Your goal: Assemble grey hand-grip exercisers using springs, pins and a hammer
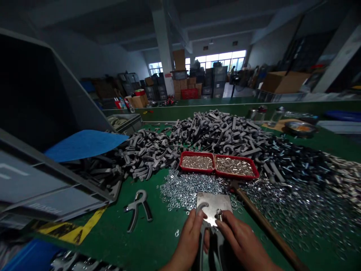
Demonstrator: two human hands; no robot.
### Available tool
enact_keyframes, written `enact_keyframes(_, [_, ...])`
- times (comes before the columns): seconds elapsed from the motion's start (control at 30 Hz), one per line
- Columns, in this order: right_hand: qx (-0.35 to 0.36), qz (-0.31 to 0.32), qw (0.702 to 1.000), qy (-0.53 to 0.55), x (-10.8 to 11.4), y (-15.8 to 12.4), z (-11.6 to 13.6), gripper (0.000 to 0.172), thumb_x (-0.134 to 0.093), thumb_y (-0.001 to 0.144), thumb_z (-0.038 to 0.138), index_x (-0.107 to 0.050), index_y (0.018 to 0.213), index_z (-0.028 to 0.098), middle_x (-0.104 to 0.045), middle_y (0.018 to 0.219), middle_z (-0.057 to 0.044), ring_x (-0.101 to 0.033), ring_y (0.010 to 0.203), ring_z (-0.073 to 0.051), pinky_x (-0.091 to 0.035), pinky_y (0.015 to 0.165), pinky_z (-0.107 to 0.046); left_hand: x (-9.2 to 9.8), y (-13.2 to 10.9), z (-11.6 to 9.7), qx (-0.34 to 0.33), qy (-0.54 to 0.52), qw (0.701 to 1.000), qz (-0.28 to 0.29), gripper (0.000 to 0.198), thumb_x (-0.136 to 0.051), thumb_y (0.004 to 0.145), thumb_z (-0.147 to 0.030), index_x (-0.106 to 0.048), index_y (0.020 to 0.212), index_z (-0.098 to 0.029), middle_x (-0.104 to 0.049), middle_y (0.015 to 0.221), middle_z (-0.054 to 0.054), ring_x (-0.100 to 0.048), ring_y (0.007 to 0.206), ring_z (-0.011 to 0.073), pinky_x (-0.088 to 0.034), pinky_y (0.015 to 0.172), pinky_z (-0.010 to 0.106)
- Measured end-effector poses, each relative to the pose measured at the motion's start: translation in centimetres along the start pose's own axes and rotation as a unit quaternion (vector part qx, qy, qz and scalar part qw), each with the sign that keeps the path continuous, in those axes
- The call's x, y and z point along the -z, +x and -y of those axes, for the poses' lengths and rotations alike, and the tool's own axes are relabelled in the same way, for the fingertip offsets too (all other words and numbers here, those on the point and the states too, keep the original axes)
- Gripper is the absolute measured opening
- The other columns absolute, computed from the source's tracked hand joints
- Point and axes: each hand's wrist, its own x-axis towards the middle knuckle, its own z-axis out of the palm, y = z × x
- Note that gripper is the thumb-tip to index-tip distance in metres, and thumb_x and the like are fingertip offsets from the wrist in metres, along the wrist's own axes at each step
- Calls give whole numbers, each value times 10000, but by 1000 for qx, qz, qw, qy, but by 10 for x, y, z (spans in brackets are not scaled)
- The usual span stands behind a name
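one grey handle [202, 205] was gripped, hook forward, by the left hand [187, 239]. rightward beside it, a spring [219, 215] was pinched by the right hand [241, 235].

A grey hand grip [202, 206] sits near, mid-scene, its hooked end curling right and two legs running nearward (their lower ends leave the view). Just right of the hook, apart from it, is a small silvery coiled spring [219, 215].

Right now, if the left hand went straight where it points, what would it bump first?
Beyond the curved grey handle it holds, the left hand would probably meet the flat silver metal plate; depth is unclear.
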Motion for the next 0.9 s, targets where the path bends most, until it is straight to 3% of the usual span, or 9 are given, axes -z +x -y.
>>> enact_keyframes(0.2, [-3, 12, 1000, -23, 4, -2, 11, 217, -373, 1009, 381, -535, 976, 241, -740, 840, -60, -725, 780, -236, -520, 667, -307, -6, -12, -6, 0, -13, 1000, 26, 540, -328, 915, -716, -535, 1044, -234, -482, 541, -64, -410, 390, 119, -350, 407, 241])
enact_keyframes(0.33, [18, 37, 999, -8, 2, -5, 13, 191, -380, 1012, 359, -519, 942, 247, -717, 805, -34, -707, 746, -211, -499, 652, -283, -11, -15, -5, -6, 38, 999, 14, 497, -311, 936, -686, -523, 1025, -245, -516, 594, -46, -433, 408, 127, -350, 409, 247])
enact_keyframes(0.53, [15, -2, 999, 40, -4, -12, 4, 229, -360, 1018, 385, -541, 971, 253, -702, 819, -23, -690, 739, -185, -494, 656, -255, -10, -16, 0, -71, 142, 987, -15, 479, -254, 983, -601, -527, 1165, -252, -654, 886, 50, -617, 703, 202, -473, 606, 300])
enact_keyframes(0.67, [-1, 34, 998, 48, 3, -11, 10, 248, -379, 1012, 410, -557, 949, 249, -697, 819, -24, -678, 741, -185, -490, 672, -262, -6, -18, 0, -118, 196, 973, -22, 468, -221, 1006, -540, -497, 1198, -215, -673, 963, 86, -653, 872, 228, -493, 734, 322])
enact_keyframes(0.73, [-8, 63, 996, 64, 11, -9, 17, 248, -404, 999, 419, -578, 961, 247, -710, 844, -40, -680, 777, -200, -498, 698, -275, -1, -19, -4, -137, 227, 964, -7, 473, -201, 1012, -520, -475, 1222, -197, -684, 991, 100, -663, 897, 228, -495, 784, 333])
enact_keyframes(0.9, [-46, 123, 982, 136, 16, -13, 23, 292, -404, 980, 429, -627, 1032, 248, -717, 938, -65, -674, 886, -221, -512, 786, -299, 9, -19, -14, -194, 312, 924, 109, 502, -278, 983, -565, -451, 1272, -192, -708, 973, 111, -694, 868, 244, -511, 750, 324])
